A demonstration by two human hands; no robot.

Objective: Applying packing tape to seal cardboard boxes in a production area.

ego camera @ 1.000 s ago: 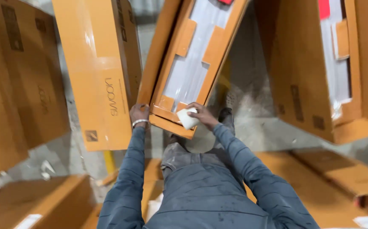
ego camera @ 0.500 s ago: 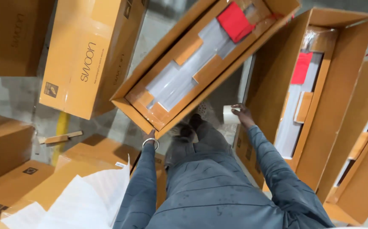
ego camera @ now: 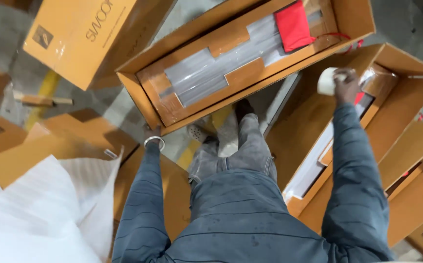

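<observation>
While the long open box (ego camera: 182,104) is gripped at its near corner by the left hand (ego camera: 152,131), whose fingers are hidden under the cardboard rim so that their closure cannot be told for certain, a roll of tape (ego camera: 326,81) is clasped by the right hand (ego camera: 346,84) with the fingers curled over it. The roll is held at about two o'clock from the body, above the second open box (ego camera: 406,92), which lies at three o'clock and is set apart from the first by a strip of bare floor (ego camera: 274,102). Inside the first box, a clear-wrapped pack (ego camera: 206,73) is seen beneath cardboard braces, with a red pouch (ego camera: 293,24) at its far end toward one o'clock. For the step in hand to be done well, the box would best be kept steady at its corner, so that the braces are not shifted, and the roll should be kept with its loose end findable, though that end cannot be made out here. Footing deserves care: the shoes (ego camera: 243,108) are placed in the narrow gap between boxes, and white foam sheets (ego camera: 41,209) are piled at eight o'clock, where a slip could be risked.
</observation>
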